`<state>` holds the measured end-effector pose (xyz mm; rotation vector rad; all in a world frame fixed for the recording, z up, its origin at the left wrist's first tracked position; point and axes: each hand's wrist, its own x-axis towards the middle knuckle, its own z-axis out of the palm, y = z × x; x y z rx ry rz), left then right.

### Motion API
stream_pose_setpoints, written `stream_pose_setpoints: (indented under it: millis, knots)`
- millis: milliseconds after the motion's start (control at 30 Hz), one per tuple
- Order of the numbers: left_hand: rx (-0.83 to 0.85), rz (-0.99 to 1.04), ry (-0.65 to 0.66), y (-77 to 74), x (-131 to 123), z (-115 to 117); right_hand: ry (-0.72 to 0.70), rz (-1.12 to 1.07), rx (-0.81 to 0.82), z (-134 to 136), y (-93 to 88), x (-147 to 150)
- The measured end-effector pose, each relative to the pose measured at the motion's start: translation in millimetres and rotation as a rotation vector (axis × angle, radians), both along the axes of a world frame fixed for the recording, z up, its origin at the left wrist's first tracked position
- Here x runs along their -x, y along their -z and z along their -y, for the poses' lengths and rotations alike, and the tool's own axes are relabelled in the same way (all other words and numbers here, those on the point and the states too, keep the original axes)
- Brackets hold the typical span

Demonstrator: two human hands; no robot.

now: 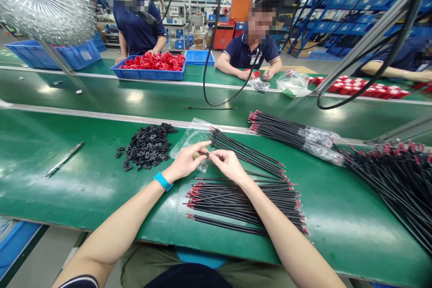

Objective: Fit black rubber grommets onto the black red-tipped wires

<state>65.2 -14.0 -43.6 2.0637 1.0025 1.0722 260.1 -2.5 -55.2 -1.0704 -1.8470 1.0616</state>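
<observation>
My left hand (189, 158) and my right hand (227, 165) meet over the bench, fingertips pinched together. Between them is the end of a black cable (206, 154) with a small dark piece at it; the fingers cover most of it. To the left of my left hand lies a heap of small black plastic pieces with holes (148, 144). Beyond my fingers, a fanned row of black cables (249, 150) rests on the green surface. Under my right forearm is a larger batch of black cables with red wire ends (229, 195). A clear plastic bag (189, 137) lies behind my left hand.
A pen (64, 159) lies at left. Wrapped cable bundles (293, 135) and a large cable pile (398, 180) occupy the right. Across the line, two co-workers (140, 27) (251, 49) stand or sit near a blue bin of red parts (116, 72). Black cords (206, 81) hang overhead.
</observation>
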Motion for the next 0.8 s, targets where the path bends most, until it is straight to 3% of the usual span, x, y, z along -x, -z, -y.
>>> stream_pose_setpoints:
  millis: [533, 633, 700, 800]
  knots:
    - [-0.078, -0.035, 0.016, -0.4, -1, 1, -0.007, -0.015, 0.041, 2, -7.4, 1]
    - [-0.129, -0.14, 0.027, -8.8, 6, -2, 0.039, 0.101, -0.135, 1, -5.7, -3]
    - [-0.205, -0.32, -0.031, -16.2, 18, -7, 0.161, 0.25, -0.347, -2, -4.9, -8]
    - [-0.269, -0.698, -0.31, -21.8, 46, -18, 0.362, 0.491, -0.597, -11, -5.5, -18]
